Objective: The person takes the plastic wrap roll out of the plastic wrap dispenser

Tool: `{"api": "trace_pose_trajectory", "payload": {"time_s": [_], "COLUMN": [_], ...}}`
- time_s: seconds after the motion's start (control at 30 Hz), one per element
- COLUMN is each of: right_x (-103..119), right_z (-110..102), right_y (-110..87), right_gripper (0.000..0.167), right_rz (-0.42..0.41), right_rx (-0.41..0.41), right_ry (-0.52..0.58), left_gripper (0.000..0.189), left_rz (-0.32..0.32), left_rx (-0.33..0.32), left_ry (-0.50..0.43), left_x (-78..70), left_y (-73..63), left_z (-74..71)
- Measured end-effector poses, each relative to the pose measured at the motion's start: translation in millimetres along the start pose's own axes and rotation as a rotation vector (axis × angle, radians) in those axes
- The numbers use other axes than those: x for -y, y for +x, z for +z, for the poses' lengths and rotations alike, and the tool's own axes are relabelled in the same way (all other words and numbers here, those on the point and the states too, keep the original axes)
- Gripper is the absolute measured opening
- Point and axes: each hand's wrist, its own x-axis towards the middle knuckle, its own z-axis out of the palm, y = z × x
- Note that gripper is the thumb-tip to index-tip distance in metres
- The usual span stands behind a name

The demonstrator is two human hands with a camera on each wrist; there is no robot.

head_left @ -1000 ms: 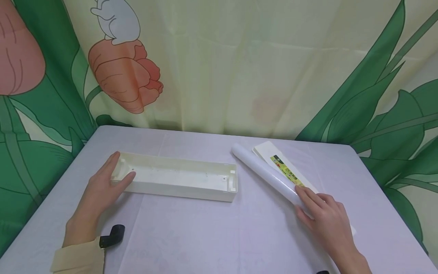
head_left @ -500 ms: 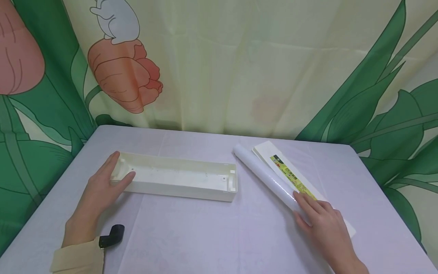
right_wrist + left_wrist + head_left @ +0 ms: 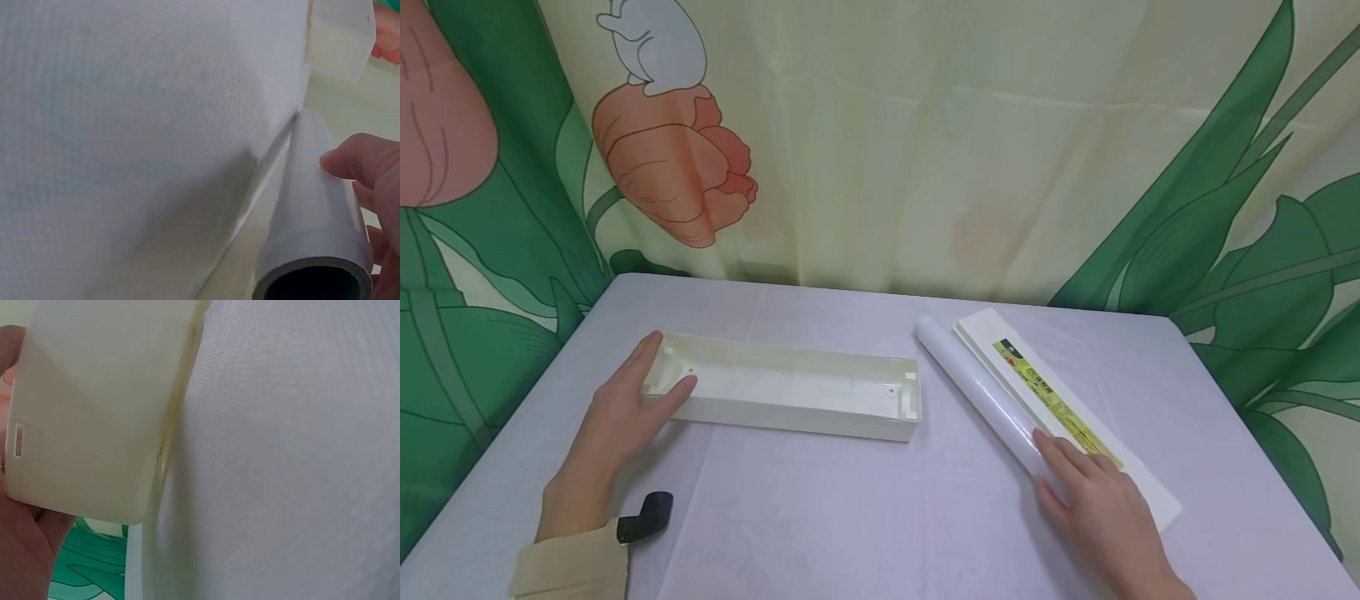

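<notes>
A long white plastic box (image 3: pixel 790 393), open at the top, lies lengthwise on the table at centre left. My left hand (image 3: pixel 617 417) grips its left end, thumb on the near wall and fingers round the far corner; in the left wrist view the box's wall (image 3: pixel 94 412) shows close up. At right, my right hand (image 3: pixel 1093 508) holds the near part of a roll of plastic wrap (image 3: pixel 981 392) that lies slantwise. The right wrist view shows the roll's hollow dark core (image 3: pixel 319 284), with the thumb on the film.
Alongside the roll, on its right, lies a long white lid-like piece (image 3: pixel 1093 421) with a yellow-green label (image 3: pixel 1045 392). A white cloth covers the table (image 3: pixel 820 517). Behind it hangs a printed curtain (image 3: pixel 880 167).
My right hand has shifted left and toward me with the roll, whose near end has swung left, baring more of the labelled white piece. My left hand and the box stay in place.
</notes>
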Motion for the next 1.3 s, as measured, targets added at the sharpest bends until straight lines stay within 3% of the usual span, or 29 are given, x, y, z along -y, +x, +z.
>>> {"api": "trace_pose_trajectory", "payload": {"time_s": [0.37,0.77,1.1,1.3], "right_x": [9.0,7.0,9.4,7.9], "right_z": [-0.6,2.5,2.3,0.9], "right_y": [-1.1,-2.8,-1.5,-0.6], "right_gripper": [0.064,0.064,0.068,0.071], "right_rz": [0.119,0.081,0.114,0.093], "right_rx": [0.169,0.107,0.149,0.114], "right_ry": [0.011,0.015,0.008,0.003], "left_gripper": [0.085,0.085,0.085,0.079], "left_rz": [0.002,0.008,0.016,0.045], "left_rx": [0.001,0.001,0.000,-0.079], "left_ry": [-0.002,-0.001,0.003,0.027], "left_x": [-0.4,-1.4,-0.2,-3.8], "left_y": [-0.5,0.2,1.0,-0.7], "left_z": [-0.1,0.2,-0.4,-4.0]}}
